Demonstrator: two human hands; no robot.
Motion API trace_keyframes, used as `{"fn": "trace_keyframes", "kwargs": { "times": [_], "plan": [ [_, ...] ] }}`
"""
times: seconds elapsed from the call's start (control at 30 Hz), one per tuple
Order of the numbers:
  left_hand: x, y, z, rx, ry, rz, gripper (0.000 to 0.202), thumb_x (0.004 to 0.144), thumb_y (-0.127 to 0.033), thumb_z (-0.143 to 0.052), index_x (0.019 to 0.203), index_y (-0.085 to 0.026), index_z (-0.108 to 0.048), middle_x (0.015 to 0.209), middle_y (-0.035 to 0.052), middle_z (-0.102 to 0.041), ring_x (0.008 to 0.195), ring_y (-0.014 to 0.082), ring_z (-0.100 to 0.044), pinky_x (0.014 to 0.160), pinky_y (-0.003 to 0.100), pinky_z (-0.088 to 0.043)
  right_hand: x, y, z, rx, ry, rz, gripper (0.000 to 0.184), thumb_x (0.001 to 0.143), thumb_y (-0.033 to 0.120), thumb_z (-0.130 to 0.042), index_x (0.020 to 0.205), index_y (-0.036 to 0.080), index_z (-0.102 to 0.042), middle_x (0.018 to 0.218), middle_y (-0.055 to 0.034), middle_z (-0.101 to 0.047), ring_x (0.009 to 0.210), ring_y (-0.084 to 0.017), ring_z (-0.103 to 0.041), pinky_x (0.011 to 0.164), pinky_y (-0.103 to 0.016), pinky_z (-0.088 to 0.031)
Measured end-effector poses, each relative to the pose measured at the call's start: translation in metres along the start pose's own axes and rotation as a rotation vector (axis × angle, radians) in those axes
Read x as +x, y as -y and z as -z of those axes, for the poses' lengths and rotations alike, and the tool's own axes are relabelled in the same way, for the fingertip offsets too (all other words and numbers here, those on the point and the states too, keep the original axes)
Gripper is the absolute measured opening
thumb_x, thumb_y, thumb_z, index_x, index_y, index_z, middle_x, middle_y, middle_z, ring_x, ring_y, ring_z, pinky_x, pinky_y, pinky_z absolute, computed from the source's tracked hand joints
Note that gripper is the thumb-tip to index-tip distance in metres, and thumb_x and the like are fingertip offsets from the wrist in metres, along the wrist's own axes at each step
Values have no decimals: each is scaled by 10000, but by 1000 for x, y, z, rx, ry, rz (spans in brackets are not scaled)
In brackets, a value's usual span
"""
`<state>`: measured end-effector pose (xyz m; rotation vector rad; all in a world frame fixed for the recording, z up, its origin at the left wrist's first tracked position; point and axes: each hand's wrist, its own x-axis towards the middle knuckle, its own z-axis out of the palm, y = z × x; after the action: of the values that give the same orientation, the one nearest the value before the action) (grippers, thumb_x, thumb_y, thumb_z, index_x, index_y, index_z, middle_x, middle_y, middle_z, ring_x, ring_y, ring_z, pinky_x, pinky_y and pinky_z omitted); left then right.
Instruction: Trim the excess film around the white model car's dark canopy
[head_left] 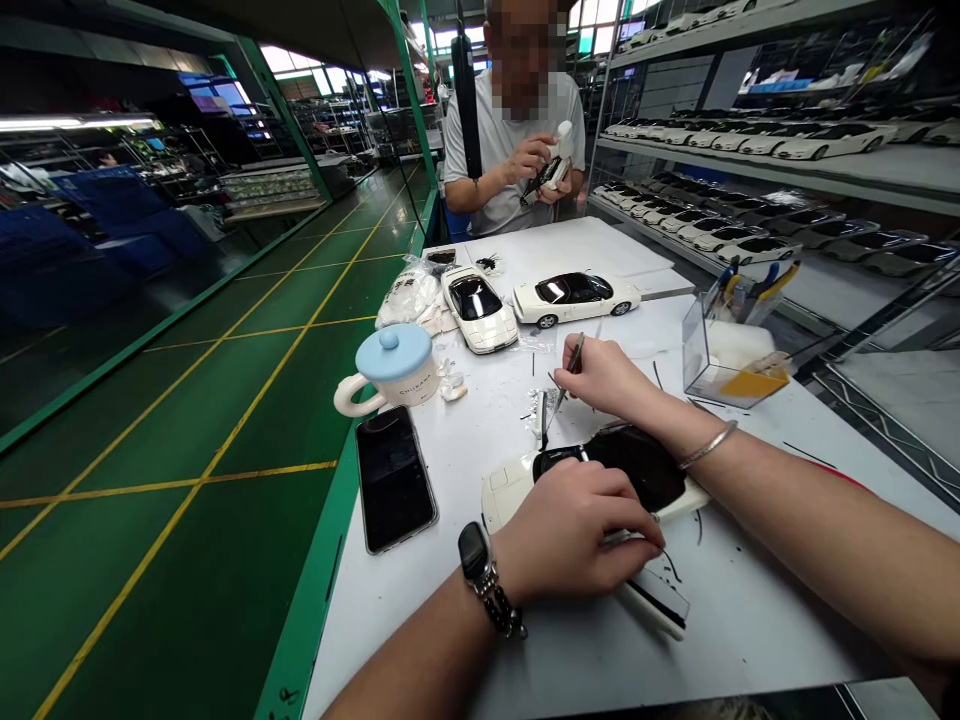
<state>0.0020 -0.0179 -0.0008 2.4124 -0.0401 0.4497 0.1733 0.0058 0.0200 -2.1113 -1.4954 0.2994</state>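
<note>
White model car (pixel 511 485), black-glazed, tweezers (pixel 568 376) perhaps tilted

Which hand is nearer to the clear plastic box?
Right. The right hand, holding tweezers, is just beside the clear plastic box; the left hand rests on the white model car, farther away.

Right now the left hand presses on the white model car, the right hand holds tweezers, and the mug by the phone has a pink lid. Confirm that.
The lid is wrong: the head view shows it light blue, not pink. The rest holds: left hand on the white model car, right hand holding tweezers, mug by the phone.
</note>
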Motion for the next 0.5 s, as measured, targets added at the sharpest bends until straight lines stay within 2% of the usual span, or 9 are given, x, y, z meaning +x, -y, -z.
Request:
{"fn": "trace_keyframes", "kwargs": {
  "times": [0.17,0.5],
  "plan": [
    [0,1,-1,-16,-25,-26,60,818,-205,-641,796,-201,-697,824,-12,-659,772,118,-601,729,292,-386,0,-2,-1,-34,-47,-3,153,716,141,-565,677,193,-427,608,4,-534,580,-141,-472,538,-241,-305],
    [0,1,-1,-23,-39,-28,58,813,-194,-646,792,-193,-701,807,-15,-649,759,114,-591,716,290,-377,1,-5,-5,-69,-43,28,166,726,142,-563,687,196,-412,603,6,-515,578,-145,-457,543,-246,-297]
  ]
}}
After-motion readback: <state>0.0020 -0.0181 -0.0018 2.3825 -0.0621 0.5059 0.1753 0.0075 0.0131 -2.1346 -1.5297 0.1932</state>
